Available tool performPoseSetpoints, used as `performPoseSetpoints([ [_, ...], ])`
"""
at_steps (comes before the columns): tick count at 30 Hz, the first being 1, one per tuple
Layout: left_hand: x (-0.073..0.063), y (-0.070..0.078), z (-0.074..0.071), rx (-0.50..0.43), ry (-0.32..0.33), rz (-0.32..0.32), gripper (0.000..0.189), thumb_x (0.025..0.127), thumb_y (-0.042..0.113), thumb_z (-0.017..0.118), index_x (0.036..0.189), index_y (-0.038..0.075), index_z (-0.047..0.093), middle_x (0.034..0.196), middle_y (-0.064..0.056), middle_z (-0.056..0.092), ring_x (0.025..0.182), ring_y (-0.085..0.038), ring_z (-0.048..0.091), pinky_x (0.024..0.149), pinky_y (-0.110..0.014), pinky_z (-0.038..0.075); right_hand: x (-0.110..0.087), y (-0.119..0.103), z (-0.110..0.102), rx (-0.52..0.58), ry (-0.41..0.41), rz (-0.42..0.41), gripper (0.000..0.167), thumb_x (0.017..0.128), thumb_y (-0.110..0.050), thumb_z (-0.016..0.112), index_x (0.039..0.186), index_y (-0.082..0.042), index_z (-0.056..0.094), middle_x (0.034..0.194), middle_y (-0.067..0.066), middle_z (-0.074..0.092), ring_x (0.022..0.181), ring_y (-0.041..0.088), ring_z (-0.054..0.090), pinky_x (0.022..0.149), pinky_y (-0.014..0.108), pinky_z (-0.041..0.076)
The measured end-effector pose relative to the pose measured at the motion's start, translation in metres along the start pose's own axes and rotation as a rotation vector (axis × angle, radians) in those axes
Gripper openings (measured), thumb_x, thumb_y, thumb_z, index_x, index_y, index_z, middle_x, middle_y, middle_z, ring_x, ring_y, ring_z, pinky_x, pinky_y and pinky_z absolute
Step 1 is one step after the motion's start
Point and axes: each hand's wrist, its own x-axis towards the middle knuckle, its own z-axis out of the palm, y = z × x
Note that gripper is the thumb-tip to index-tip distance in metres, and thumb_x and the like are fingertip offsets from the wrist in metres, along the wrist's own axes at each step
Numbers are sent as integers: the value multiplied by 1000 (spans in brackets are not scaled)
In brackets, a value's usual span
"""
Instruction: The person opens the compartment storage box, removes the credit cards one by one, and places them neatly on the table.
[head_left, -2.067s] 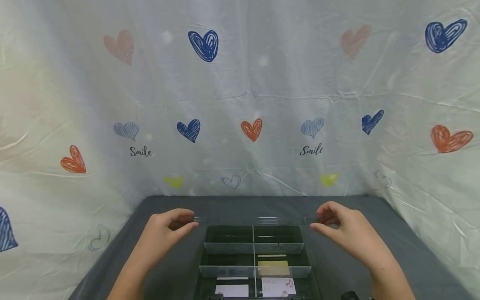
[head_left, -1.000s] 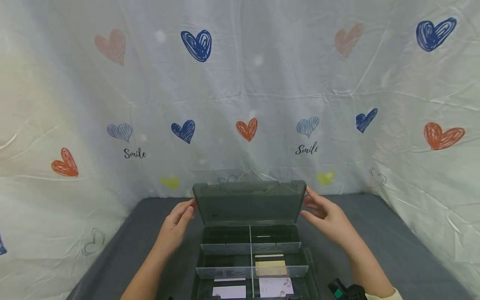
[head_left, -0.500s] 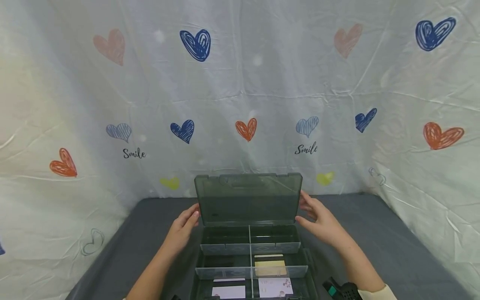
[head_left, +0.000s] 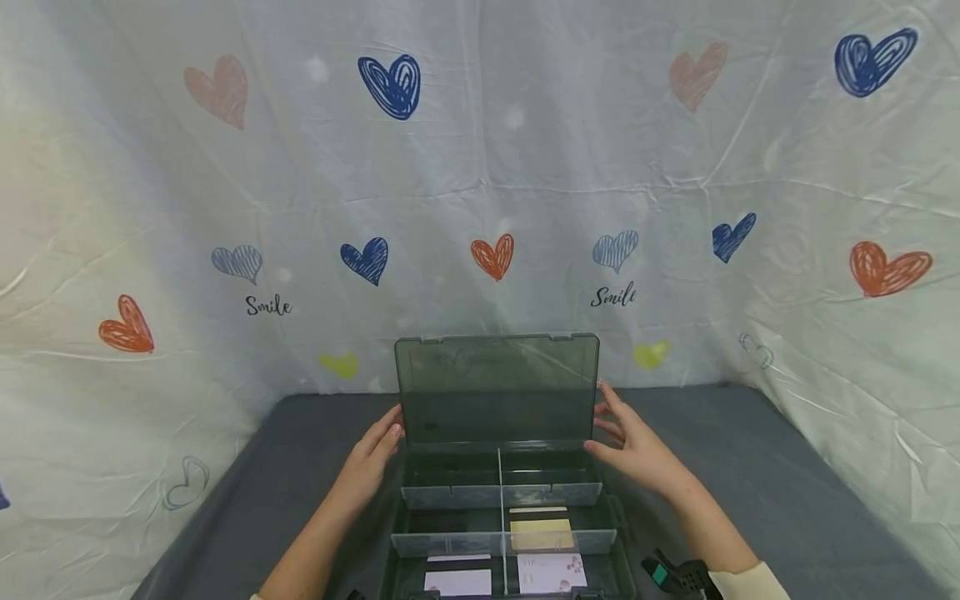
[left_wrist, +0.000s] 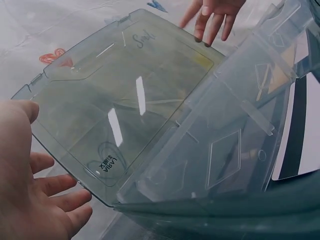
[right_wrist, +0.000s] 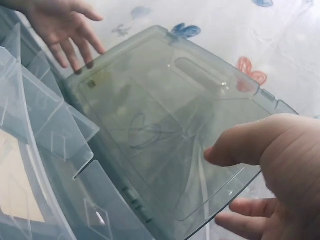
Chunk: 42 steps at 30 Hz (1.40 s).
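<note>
A box (head_left: 622, 562) of smoky clear plastic with dividers stands on the table, its lid (head_left: 497, 392) raised nearly upright along the back edge. My left hand (head_left: 371, 458) is at the lid's left edge, fingers loosely extended along its outside in the left wrist view. At the opposite edge is my right hand (head_left: 637, 446), fingers spread, thumb on the inner side and other fingers on the outer side. Whether either hand touches the lid is hard to tell. A striped white card (head_left: 458, 582) and a flowered white card (head_left: 551, 573) lie in the front compartments, a yellow card (head_left: 542, 533) in the middle right one.
The box stands on a dark grey cloth-covered table (head_left: 247, 508). A pale curtain (head_left: 480, 167) printed with hearts hangs close behind the lid and along both sides. A black strap with a device (head_left: 678, 575) is on the right wrist.
The lid has swung up and back from nearly edge-on to almost upright. Both hands have moved inward and a little lower along its sides. The cards have stayed in their compartments.
</note>
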Motion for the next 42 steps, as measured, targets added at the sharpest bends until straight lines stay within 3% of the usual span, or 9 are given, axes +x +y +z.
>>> performPoseSetpoints([
  [4, 1, -2, 1, -27, -5, 3, 55, 113, 26, 43, 158, -4, 33, 156, -29, 40, 141, -44, 42, 114, -55, 34, 1, 3, 1, 32, 7, 45, 87, 100, -10, 69, 160, 10, 10, 151, 30, 33, 142, 51, 35, 111, 63, 34],
  [8, 1, -5, 1, -42, -14, -1, 55, 112, 26, 45, 158, -2, 32, 159, -27, 36, 143, -43, 39, 114, -55, 33, 2, 6, 3, 80, 11, 27, 76, 100, -8, 67, 157, 13, 21, 151, 32, 31, 141, 53, 34, 110, 64, 35],
  [16, 1, -8, 2, -71, -28, 10, 56, 111, 27, 47, 158, -1, 33, 160, -26, 35, 146, -42, 36, 115, -54, 31, 6, 13, 7, 110, -52, 48, 86, 101, -8, 65, 162, 4, 6, 146, 33, 31, 139, 54, 35, 111, 66, 31],
  [22, 1, -10, 0, -49, -11, 22, 54, 111, 24, 49, 156, -2, 38, 157, -25, 40, 144, -40, 40, 114, -53, 33, 7, 17, 8, 123, -38, 69, 85, 102, -7, 64, 163, 1, 7, 146, 33, 33, 139, 53, 37, 108, 62, 38],
  [30, 1, -18, 1, -47, 12, -4, 51, 108, 19, 54, 153, -3, 42, 155, -22, 45, 144, -37, 41, 116, -47, 33, 6, 21, 14, 134, -27, 107, 87, 101, -7, 66, 163, 2, 6, 153, 35, 28, 142, 54, 32, 113, 64, 30],
  [34, -1, -19, 5, -29, 24, 0, 51, 106, 16, 56, 152, -5, 45, 151, -26, 49, 140, -41, 44, 114, -52, 36, 6, 23, 17, 129, -26, 117, 87, 101, -8, 66, 163, 1, 6, 154, 35, 27, 142, 55, 31, 112, 65, 31],
  [42, -2, -21, 5, -70, 7, -19, 49, 106, 11, 54, 153, -3, 44, 154, -26, 44, 144, -42, 38, 115, -61, 29, 7, 26, 18, 135, -45, 102, 87, 101, -11, 66, 164, -1, 7, 158, 36, 21, 145, 56, 25, 110, 66, 33],
])
